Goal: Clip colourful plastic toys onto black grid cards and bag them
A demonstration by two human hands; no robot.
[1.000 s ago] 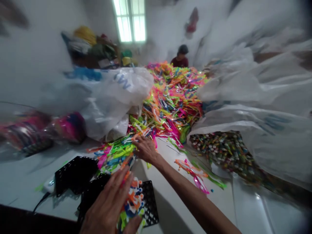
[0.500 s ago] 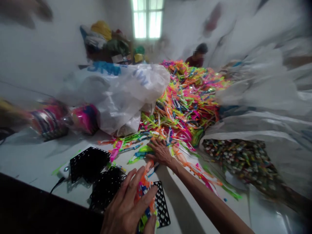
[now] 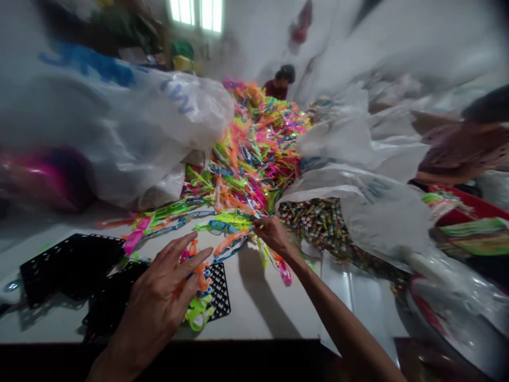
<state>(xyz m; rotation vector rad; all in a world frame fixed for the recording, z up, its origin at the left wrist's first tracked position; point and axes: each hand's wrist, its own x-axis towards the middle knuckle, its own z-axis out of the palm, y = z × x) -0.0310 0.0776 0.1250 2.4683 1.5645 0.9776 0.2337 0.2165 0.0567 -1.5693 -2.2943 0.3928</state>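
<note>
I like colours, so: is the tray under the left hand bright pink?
No, the tray under the left hand is black, with holes; only the plastic pieces on it are colourful.

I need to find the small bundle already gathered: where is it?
Head view, lower left: the bundle of bright plastic strips lies on a black grid tray, under the left hand.

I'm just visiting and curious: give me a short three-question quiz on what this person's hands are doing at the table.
1. True or false: the left hand lies flat on a bunch of coloured plastic pieces over a black grid tray.
2. What does the right hand reach into?
A. the heap of coloured strips
B. a red bin
C. a white sack
3. Fill in: right of the heap, an open white bag holds many small ____ pieces.

Key: 1 true; 2 A; 3 multicoloured.
</note>
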